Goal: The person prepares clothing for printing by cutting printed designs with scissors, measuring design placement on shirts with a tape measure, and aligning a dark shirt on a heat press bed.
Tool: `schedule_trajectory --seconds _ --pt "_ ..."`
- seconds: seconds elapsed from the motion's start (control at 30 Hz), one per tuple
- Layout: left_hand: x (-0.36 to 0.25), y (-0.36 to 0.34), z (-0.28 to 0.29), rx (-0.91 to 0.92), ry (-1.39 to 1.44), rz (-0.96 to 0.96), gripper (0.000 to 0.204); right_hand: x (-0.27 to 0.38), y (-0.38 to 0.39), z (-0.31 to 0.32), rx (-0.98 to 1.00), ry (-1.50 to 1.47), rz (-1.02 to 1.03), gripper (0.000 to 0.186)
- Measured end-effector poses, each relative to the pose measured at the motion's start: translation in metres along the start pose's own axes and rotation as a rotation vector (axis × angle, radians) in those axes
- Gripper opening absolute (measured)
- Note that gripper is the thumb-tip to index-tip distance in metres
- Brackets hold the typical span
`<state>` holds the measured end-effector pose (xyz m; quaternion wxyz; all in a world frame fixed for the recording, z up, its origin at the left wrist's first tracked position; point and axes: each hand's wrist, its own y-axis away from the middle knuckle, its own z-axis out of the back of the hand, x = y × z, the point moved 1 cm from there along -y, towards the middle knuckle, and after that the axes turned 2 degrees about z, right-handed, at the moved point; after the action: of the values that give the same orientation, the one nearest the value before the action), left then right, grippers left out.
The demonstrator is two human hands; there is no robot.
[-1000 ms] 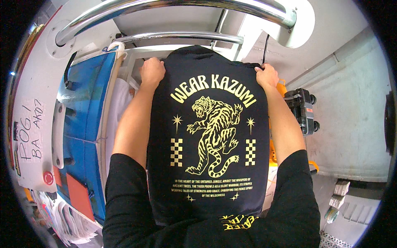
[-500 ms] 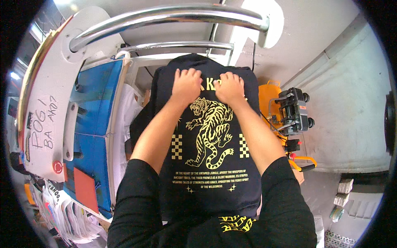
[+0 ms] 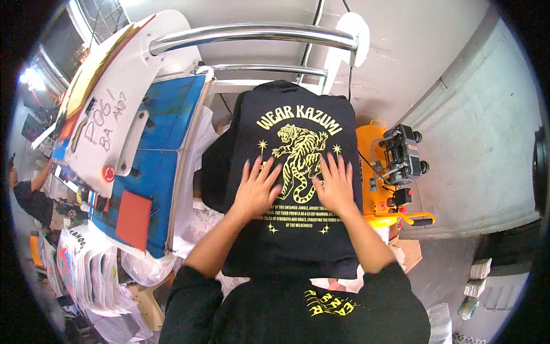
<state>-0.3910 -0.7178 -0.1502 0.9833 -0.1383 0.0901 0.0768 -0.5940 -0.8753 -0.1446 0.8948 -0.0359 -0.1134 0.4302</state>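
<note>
A black shirt [image 3: 298, 252] with a yellow tiger print lies spread out in front of me, over a support that it mostly hides. Both palms face down on the cloth. My left hand [image 3: 259, 186] rests to the left of the tiger figure, fingers spread and pointing away from me. On the other side of the figure lies my right hand [image 3: 336, 182], its fingers also apart. Neither hand grips anything. The shirt's left side hangs in loose dark folds.
At left stands a white machine panel [image 3: 109, 123] with a red button, beside a blue board [image 3: 163, 146]. Chrome bars [image 3: 258, 37] cross the far side. An orange air compressor [image 3: 375, 198] stands at right. Printed sheets [image 3: 94, 275] hang lower left, and another person [image 3: 31, 192] is at far left.
Both hands have slid toward me, from the top of the print down to beside the tiger. Their fingers have spread out flat. The whole view has shifted slightly.
</note>
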Motion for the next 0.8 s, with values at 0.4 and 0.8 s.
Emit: schedule_trajectory --seconds 0.4,0.8 --pt "0.023 0.235 -0.024 -0.066 1.859 1.272 0.066 -0.043 0.232 -0.031 -0.049 -1.701 -0.978 0.071" --pt "0.066 0.277 -0.028 -0.024 1.324 1.108 0.054 -0.015 0.247 0.03 -0.118 -1.333 -1.017 0.051"
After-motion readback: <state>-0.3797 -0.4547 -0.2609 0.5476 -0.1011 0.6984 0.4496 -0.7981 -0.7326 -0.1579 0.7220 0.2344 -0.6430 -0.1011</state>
